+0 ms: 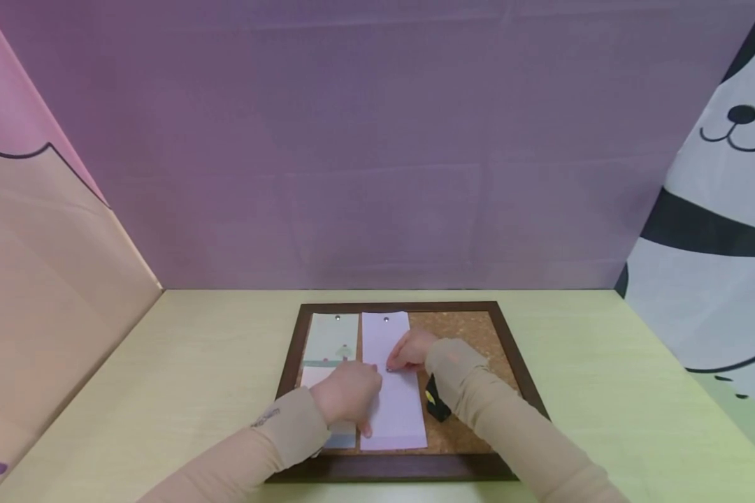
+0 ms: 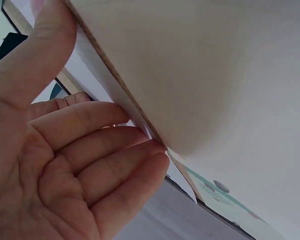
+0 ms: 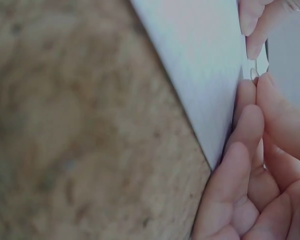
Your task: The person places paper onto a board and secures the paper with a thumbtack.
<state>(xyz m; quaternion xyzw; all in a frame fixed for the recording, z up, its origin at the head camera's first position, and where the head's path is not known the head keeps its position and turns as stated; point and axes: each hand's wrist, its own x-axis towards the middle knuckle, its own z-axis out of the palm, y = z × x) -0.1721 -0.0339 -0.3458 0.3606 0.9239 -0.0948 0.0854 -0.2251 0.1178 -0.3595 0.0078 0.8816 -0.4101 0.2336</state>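
A lavender-white paper strip [image 1: 393,419] lies lengthwise on a framed corkboard [image 1: 459,323], with a round metal thumbtack [image 1: 386,319] at its top. My right hand [image 1: 412,349] pinches another thumbtack [image 3: 254,75] between thumb and fingertips, close over the middle of that strip. The other fingers of this hand curl against the strip's right edge. My left hand [image 1: 350,391] rests over the left edge of the strip, its fingertips [image 2: 157,150] touching the paper. Beneath the left hand is a pale green strip [image 1: 327,339] with a small tree print, tacked at its top, and a whitish section [image 1: 314,375].
A small black object with a yellow mark [image 1: 437,405] lies on the cork beside the right forearm. The board's dark wooden frame [image 1: 390,468] sits on a light wood table [image 1: 604,391]. A purple cloth [image 1: 377,140] hangs behind, with printed cloths on both sides.
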